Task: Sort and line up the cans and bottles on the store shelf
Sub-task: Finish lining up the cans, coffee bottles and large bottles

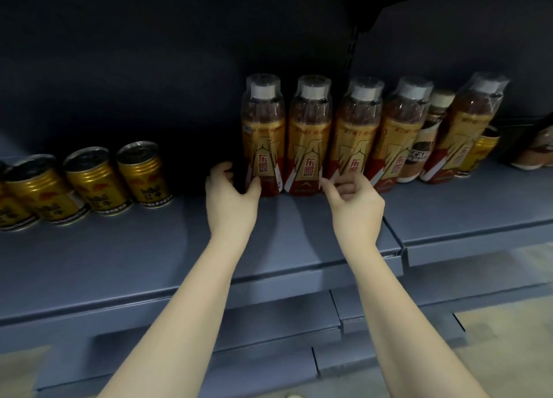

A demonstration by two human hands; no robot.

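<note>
My left hand [232, 192] is curling its fingers [253, 185] round the base of the leftmost bottle [263, 134]; my right hand [354, 200] is pinching the third bottle [356, 137] low down. Bottles are standing in a row on the shelf [299, 233], gold cans [119, 179] grouped well left.

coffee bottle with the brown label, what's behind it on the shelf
Behind the coffee bottle only the dark back panel shows. Gold bottles flank it and cover its sides, so anything directly behind stays hidden.
</note>
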